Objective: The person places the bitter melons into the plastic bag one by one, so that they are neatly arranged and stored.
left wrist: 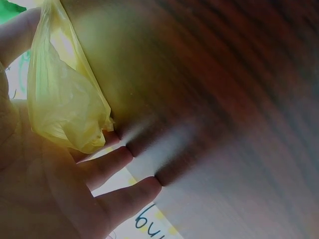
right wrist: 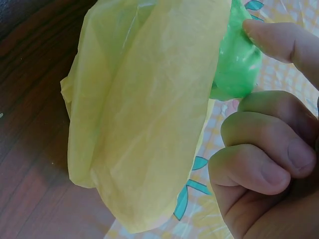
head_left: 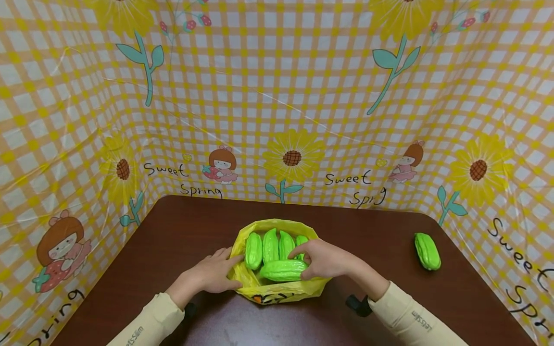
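A yellow plastic bag, its mouth spread wide, sits on the dark brown table with several bright green toy bitter melons inside. My right hand reaches over the bag's right rim and grips one bitter melon that lies crosswise before the others. In the right wrist view the bag's side hides most of this bitter melon. At the bag's left rim is my left hand, touching the yellow plastic. The left wrist view shows its straight fingers spread with their tips on the table; the bag partly covers them.
Another green bitter melon lies apart on the right side of the table. A yellow-checked cloth with sunflowers walls the table at the back and both sides. Near the right wrist shows a small black device.
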Tool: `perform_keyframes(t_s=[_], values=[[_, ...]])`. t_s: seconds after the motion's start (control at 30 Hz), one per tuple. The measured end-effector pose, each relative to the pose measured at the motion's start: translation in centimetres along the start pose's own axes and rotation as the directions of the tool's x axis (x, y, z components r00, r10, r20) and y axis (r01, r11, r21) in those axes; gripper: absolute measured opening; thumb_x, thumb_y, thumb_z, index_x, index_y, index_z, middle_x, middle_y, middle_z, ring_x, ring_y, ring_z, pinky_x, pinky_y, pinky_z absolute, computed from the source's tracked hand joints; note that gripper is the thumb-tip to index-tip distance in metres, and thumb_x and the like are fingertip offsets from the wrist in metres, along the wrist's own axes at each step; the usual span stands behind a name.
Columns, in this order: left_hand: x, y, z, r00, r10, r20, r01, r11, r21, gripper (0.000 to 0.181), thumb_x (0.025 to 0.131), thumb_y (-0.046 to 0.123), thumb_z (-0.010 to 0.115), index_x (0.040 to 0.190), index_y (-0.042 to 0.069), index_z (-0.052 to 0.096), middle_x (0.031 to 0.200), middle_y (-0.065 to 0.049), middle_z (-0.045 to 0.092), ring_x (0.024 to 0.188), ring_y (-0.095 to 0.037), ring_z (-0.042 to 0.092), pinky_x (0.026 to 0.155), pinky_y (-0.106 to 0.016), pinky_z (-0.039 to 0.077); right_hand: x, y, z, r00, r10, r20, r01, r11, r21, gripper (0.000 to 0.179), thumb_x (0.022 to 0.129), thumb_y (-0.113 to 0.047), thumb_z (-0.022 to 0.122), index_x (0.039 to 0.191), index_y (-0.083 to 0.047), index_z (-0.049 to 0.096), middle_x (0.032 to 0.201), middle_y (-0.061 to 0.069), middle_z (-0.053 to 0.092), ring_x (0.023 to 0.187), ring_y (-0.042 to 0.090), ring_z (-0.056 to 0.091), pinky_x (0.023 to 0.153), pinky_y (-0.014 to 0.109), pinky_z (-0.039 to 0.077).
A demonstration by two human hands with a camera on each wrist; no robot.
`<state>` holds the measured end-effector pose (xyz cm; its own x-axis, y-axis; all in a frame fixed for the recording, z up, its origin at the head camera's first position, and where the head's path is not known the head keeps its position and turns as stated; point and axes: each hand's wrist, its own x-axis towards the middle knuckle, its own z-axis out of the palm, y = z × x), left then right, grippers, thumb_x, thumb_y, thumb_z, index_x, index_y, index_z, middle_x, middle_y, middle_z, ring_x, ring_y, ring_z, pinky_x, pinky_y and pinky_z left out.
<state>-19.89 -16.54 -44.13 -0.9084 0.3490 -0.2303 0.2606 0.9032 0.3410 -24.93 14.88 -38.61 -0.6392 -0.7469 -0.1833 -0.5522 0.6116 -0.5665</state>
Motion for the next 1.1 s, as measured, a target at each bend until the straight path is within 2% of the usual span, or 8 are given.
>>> perform_keyframes(t_s=[0.1, 0.3, 0.6, 0.87, 1.1], values=[[0.0, 0.0, -0.1, 1.000, 0.000, 0.000, 0.000, 1.000, -0.004, 0.076, 0.093, 0.050, 0.068, 0.155, 0.016, 0.042, 0.164, -0.020, 0.025, 0.151, -0.040, 0.025, 0.116, -0.062, 0.027, 0.1, 0.0, 0.2, 1.000, -0.015, 0.008, 0.015, 1.000, -0.024, 0.047, 0.082, -0.006, 0.071, 0.128, -0.014, 0.069, 0.051, -0.011, 0.021, 0.047, 0.009, 0.012, 0.049, 0.023, 0.022], [0.0, -0.1, 0.0, 1.000, 0.010, -0.010, -0.010, 1.000, -0.002, 0.075, 0.092, 0.050, 0.068, 0.154, 0.016, 0.043, 0.163, -0.020, 0.026, 0.151, -0.040, 0.025, 0.116, -0.062, 0.027, 0.2, -0.4, 0.4, 1.000, 0.004, 0.015, -0.003, 0.998, -0.065, 0.050, 0.080, -0.006, 0.071, 0.129, -0.016, 0.069, 0.051, -0.011, 0.023, 0.048, 0.009, 0.013, 0.049, 0.024, 0.021], [0.2, -0.2, 0.2, 1.000, 0.005, -0.007, -0.005, 1.000, 0.002, 0.076, 0.092, 0.052, 0.068, 0.154, 0.017, 0.043, 0.163, -0.020, 0.026, 0.151, -0.039, 0.025, 0.116, -0.061, 0.028, 0.3, -0.4, 0.7, 1.000, -0.005, 0.026, 0.007, 0.996, -0.086, 0.050, 0.080, -0.006, 0.071, 0.128, -0.015, 0.069, 0.051, -0.011, 0.022, 0.048, 0.008, 0.012, 0.049, 0.024, 0.020], [0.1, -0.3, 0.1, 1.000, 0.007, -0.012, -0.007, 1.000, 0.002, 0.076, 0.092, 0.051, 0.068, 0.155, 0.016, 0.042, 0.163, -0.020, 0.027, 0.151, -0.041, 0.025, 0.116, -0.062, 0.027, 0.4, -0.4, 0.8, 0.999, -0.035, 0.006, 0.035, 0.998, -0.055, 0.035, 0.090, -0.017, 0.070, 0.126, -0.016, 0.070, 0.048, -0.012, 0.023, 0.044, 0.007, 0.013, 0.049, 0.023, 0.021], [0.2, -0.3, 0.2, 1.000, 0.003, -0.001, -0.003, 1.000, -0.008, 0.076, 0.092, 0.052, 0.067, 0.155, 0.017, 0.042, 0.164, -0.019, 0.025, 0.152, -0.040, 0.024, 0.116, -0.061, 0.027, 0.5, -0.4, 1.3, 0.999, -0.029, -0.016, 0.028, 0.998, -0.052, 0.030, 0.091, -0.016, 0.072, 0.121, -0.014, 0.073, 0.047, -0.011, 0.026, 0.044, 0.007, 0.014, 0.049, 0.023, 0.022]])
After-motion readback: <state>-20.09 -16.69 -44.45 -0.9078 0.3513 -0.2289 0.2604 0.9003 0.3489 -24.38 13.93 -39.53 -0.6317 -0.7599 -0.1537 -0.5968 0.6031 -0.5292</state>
